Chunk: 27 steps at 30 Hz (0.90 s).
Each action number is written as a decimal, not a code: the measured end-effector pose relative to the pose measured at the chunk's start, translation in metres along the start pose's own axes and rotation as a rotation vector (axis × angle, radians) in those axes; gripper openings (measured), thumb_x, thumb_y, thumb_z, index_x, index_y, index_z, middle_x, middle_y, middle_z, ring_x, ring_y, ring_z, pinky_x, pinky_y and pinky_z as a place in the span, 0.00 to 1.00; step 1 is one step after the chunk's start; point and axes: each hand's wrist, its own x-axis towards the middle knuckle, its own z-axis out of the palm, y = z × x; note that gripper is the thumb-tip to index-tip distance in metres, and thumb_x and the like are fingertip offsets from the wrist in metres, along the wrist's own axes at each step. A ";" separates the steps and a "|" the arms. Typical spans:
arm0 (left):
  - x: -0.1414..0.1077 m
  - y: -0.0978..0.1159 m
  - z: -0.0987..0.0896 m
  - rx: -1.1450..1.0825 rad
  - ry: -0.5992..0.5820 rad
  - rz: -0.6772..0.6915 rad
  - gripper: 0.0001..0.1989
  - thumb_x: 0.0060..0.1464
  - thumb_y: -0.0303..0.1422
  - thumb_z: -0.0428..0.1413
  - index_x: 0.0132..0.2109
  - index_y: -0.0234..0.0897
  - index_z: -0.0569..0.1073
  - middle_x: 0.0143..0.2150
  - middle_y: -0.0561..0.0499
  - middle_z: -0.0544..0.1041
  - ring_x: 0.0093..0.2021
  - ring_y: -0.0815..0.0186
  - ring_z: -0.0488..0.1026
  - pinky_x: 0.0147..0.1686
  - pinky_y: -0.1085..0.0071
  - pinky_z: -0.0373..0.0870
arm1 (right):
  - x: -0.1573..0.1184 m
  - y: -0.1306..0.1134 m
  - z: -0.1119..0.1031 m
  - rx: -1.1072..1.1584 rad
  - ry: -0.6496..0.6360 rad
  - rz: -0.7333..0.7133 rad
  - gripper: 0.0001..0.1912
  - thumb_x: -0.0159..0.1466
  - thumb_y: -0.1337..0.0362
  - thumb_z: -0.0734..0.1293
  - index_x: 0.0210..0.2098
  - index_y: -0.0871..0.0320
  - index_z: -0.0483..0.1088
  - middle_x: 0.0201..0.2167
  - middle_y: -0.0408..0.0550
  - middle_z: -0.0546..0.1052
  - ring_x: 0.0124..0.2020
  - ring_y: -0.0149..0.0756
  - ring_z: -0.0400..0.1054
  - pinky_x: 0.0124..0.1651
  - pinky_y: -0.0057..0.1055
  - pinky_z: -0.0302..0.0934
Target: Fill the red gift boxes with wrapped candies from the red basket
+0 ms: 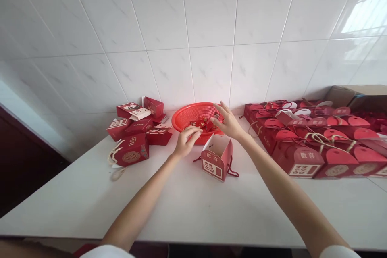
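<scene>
The left hand [186,142] and right hand [226,121] hover over a round red plastic basket [184,116] of small red packets [202,124] — an open red cardboard box [217,158] stands just nearer.

White glossy wall tiles [187,16] — window glare [364,10] at upper right.

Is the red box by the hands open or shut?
Open. The red box stands upright with its top flaps raised, and the white inside shows at the top.
</scene>
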 end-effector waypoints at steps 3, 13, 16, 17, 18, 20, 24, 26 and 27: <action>-0.002 -0.002 0.001 0.000 0.006 0.017 0.15 0.61 0.42 0.51 0.41 0.37 0.77 0.45 0.44 0.79 0.50 0.57 0.74 0.52 0.59 0.70 | -0.008 0.004 0.009 0.175 -0.098 0.096 0.33 0.67 0.43 0.61 0.67 0.49 0.60 0.71 0.51 0.58 0.74 0.47 0.42 0.72 0.52 0.40; -0.016 0.008 0.014 -0.098 -0.046 0.080 0.22 0.60 0.48 0.50 0.52 0.39 0.75 0.55 0.42 0.73 0.52 0.55 0.72 0.57 0.55 0.67 | -0.072 0.000 -0.024 0.435 -0.146 0.127 0.29 0.68 0.47 0.64 0.66 0.43 0.61 0.70 0.48 0.61 0.71 0.46 0.52 0.70 0.50 0.49; -0.023 0.016 0.022 -0.105 -0.141 0.109 0.21 0.61 0.47 0.50 0.50 0.39 0.77 0.57 0.42 0.71 0.60 0.53 0.68 0.61 0.55 0.64 | -0.088 0.002 -0.018 0.377 -0.171 0.075 0.23 0.69 0.48 0.63 0.61 0.46 0.69 0.66 0.48 0.67 0.71 0.47 0.52 0.70 0.51 0.49; -0.026 0.018 0.025 -0.115 -0.163 0.121 0.20 0.62 0.45 0.50 0.48 0.39 0.78 0.56 0.42 0.72 0.60 0.54 0.68 0.61 0.56 0.64 | -0.093 0.004 -0.015 0.360 -0.172 0.072 0.22 0.69 0.49 0.63 0.59 0.47 0.70 0.64 0.49 0.69 0.71 0.47 0.52 0.69 0.50 0.51; -0.028 0.018 0.027 -0.130 -0.179 0.128 0.19 0.63 0.44 0.49 0.47 0.38 0.79 0.56 0.42 0.72 0.59 0.54 0.69 0.61 0.56 0.65 | -0.096 0.006 -0.012 0.347 -0.170 0.079 0.21 0.69 0.49 0.62 0.58 0.48 0.71 0.62 0.49 0.71 0.70 0.47 0.54 0.68 0.50 0.53; -0.032 0.018 0.031 -0.160 -0.196 0.141 0.19 0.64 0.41 0.47 0.45 0.38 0.80 0.54 0.41 0.73 0.57 0.54 0.70 0.58 0.57 0.67 | -0.101 0.009 -0.006 0.330 -0.162 0.112 0.22 0.70 0.50 0.62 0.60 0.50 0.69 0.60 0.50 0.72 0.66 0.47 0.60 0.65 0.49 0.57; -0.035 0.013 0.034 -0.213 -0.256 0.216 0.19 0.62 0.42 0.49 0.52 0.37 0.76 0.54 0.42 0.76 0.55 0.53 0.73 0.55 0.56 0.70 | -0.108 0.017 0.004 0.330 -0.118 0.149 0.26 0.69 0.50 0.64 0.64 0.50 0.63 0.62 0.50 0.69 0.63 0.47 0.63 0.65 0.46 0.58; -0.035 0.013 0.034 -0.223 -0.293 0.200 0.20 0.64 0.42 0.49 0.55 0.37 0.74 0.52 0.43 0.78 0.52 0.54 0.75 0.54 0.57 0.70 | -0.111 0.020 0.007 0.359 -0.102 0.156 0.30 0.67 0.50 0.66 0.65 0.49 0.60 0.66 0.50 0.65 0.64 0.46 0.63 0.64 0.44 0.59; -0.036 0.013 0.035 -0.224 -0.308 0.172 0.20 0.65 0.42 0.48 0.56 0.37 0.73 0.51 0.43 0.78 0.51 0.54 0.75 0.53 0.59 0.71 | -0.112 0.022 0.009 0.377 -0.098 0.164 0.31 0.66 0.50 0.67 0.66 0.48 0.58 0.68 0.50 0.62 0.63 0.47 0.63 0.64 0.44 0.60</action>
